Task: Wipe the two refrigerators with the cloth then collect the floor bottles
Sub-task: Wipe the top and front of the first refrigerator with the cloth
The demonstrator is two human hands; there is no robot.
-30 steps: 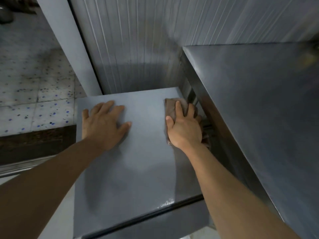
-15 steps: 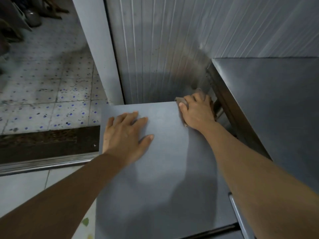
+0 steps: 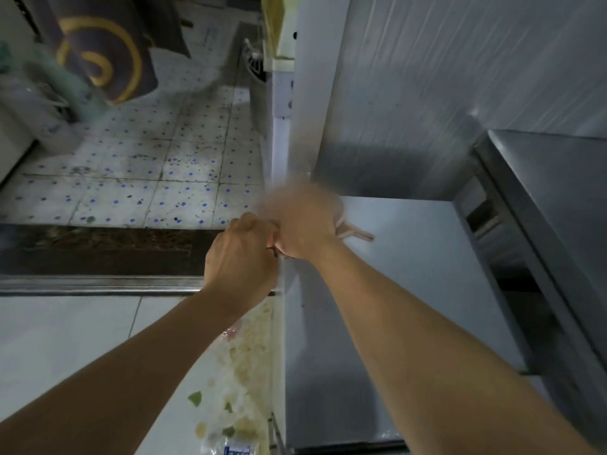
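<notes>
- Right hand (image 3: pixel 303 221) blurred, bunched around cloth (image 3: pixel 353 232) at far-left corner of small fridge top (image 3: pixel 410 290)
- Left hand (image 3: pixel 241 261) curled beside it, grip unclear
- Unwiped top stretching near-right; right hand closest

A home kitchen area: grey refrigerator (image 3: pixel 410 290), speckled floor tiles (image 3: pixel 147 165), ribbed wall panel (image 3: pixel 460 77).

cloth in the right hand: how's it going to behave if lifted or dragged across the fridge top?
Probably floppy: the cloth bunches under the right hand, with a limp end trailing onto the refrigerator top. Likely light, since one hand moves it fast enough to blur. It should slide easily on that smooth top.
</notes>
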